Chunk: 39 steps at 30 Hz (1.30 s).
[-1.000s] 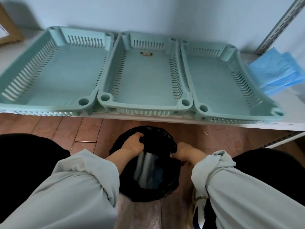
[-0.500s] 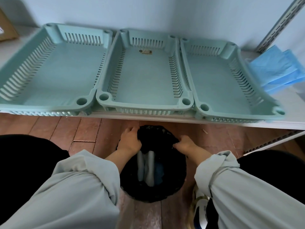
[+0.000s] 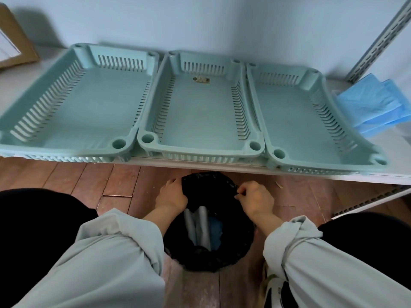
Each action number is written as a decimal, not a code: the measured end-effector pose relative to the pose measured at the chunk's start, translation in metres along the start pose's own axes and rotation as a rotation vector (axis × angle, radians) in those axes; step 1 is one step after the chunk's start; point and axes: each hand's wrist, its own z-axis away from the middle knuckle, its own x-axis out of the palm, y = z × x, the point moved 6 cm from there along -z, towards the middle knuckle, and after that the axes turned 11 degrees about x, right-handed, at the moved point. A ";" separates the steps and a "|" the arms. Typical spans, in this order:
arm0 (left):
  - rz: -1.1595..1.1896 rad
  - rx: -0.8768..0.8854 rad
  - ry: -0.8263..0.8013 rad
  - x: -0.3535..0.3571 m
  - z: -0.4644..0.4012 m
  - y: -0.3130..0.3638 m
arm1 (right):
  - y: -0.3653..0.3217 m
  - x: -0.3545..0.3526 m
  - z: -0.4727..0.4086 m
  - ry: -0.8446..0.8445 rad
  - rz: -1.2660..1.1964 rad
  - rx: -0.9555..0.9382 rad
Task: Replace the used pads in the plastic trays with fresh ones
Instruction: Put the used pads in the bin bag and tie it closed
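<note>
Head view, sole view.

Item: three pale green plastic trays, left (image 3: pixel 73 112), middle (image 3: pixel 200 112), right (image 3: pixel 311 121), side by side on a white shelf (image 3: pixel 395 152), rims touching. All three floors bare; no pad in any.

Item: fresh pads (image 3: pixel 375 105), blue, folded stack, on the shelf just beside the right tray.

Item: black bin bag (image 3: pixel 211 252), on the wooden floor (image 3: pixel 124 181) below the shelf edge. Grey and blue material inside, probably the used pads.

Item: left hand (image 3: pixel 172 195), fingers curled round the bag's rim on its side. Right hand (image 3: pixel 255 197), pinching the opposite rim.

Stage, as judged: old pads discarded, bag being gathered; relining not yet begun.

Risks: thin film may tear or slip from the pinch, spilling the contents over the floor. The tray fronts overhang the shelf edge directly above the hands; a quick lift of the bag could knock a tray off.

Room: bag hemmed in by knees on either side and the shelf ahead; open floor to the left. Beside the fresh pads, a slotted upright (image 3: pixel 378 38).
</note>
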 end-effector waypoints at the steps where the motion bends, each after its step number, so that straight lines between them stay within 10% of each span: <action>1: -0.001 0.018 0.005 0.001 -0.002 0.002 | -0.003 0.004 0.000 -0.032 -0.046 -0.026; 13: 0.255 -0.135 0.014 0.001 -0.021 -0.026 | -0.013 0.016 -0.027 -0.123 -0.338 0.025; 27: 0.546 -0.205 0.051 -0.007 -0.027 -0.040 | -0.056 0.054 -0.040 -0.428 0.005 -0.136; 33: 0.813 -0.210 0.001 0.001 -0.015 -0.041 | -0.079 0.064 -0.025 -0.474 -0.363 -0.162; 39: 0.489 -0.032 -0.094 -0.001 -0.022 -0.036 | -0.099 0.059 -0.005 -0.367 -0.491 -0.202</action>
